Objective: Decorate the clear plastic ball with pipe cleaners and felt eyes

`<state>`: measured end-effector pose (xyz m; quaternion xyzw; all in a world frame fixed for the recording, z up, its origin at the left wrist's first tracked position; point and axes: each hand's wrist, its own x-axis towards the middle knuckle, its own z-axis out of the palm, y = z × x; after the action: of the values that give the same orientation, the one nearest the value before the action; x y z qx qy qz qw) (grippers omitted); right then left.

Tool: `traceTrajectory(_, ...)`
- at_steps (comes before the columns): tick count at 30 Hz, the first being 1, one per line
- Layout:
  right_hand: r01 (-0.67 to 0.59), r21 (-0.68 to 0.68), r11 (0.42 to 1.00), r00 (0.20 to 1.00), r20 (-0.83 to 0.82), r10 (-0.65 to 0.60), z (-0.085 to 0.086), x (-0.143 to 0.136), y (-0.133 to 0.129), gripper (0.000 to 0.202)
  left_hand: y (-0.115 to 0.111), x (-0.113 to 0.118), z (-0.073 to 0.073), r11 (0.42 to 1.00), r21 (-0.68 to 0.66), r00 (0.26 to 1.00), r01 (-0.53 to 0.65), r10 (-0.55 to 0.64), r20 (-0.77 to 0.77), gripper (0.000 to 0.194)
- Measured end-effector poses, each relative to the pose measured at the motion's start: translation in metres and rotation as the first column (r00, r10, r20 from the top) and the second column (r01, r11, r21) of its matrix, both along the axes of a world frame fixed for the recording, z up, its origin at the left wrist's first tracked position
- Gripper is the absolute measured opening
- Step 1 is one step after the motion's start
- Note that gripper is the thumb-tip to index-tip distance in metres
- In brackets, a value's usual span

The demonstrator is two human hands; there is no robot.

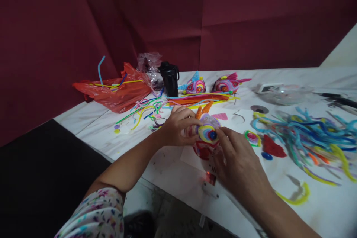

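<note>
A colourful fuzzy craft piece (208,135) with a striped eye shape and a dark blue centre is between my hands, over a white sheet on the table. My left hand (182,126) grips its left side with bent fingers. My right hand (237,156) has its fingertips at the right edge of the eye shape, fingers bent close together; whether they pinch anything is hidden. Orange twisted pieces (205,108) stick up behind it, beside a pink piece (220,116). Right of my right hand lie a small green, yellow and pink oval (252,138), a red piece (273,146) and a blue oval (267,156).
Blue and yellow pipe cleaners (320,130) lie heaped at right, near a yellow curved strip (299,195). Behind are a red plastic bag (125,91), a black bottle (169,79), two colourful fish-like pieces (196,86), orange strips (195,100) and black-handled tools (343,100).
</note>
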<state>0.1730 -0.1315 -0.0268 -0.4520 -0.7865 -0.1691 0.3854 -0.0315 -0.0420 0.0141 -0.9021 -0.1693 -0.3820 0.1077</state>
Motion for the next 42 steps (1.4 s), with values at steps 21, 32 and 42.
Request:
traceTrajectory(21, -0.024, 0.003, 1.0, 0.999, -0.022, 0.024, -0.001, 0.001, 0.001, 0.049, 0.0, 0.002, -0.004, 0.948, -0.311, 0.928, -0.063, 0.17, 0.332, 0.028)
traceTrajectory(32, -0.019, 0.022, 1.0, 1.0, 0.013, 0.018, 0.002, -0.006, -0.003, 0.045, -0.004, 0.003, 0.001, 0.366, -0.929, 0.976, 0.057, 0.176, 0.129, 0.077)
traceTrajectory(42, -0.08, 0.064, 0.995, 0.992, -0.09, 0.085, 0.006, -0.008, -0.008, 0.048, 0.007, -0.002, -0.006, 0.188, -0.951, 0.955, 0.246, 0.123, 0.271, 0.091)
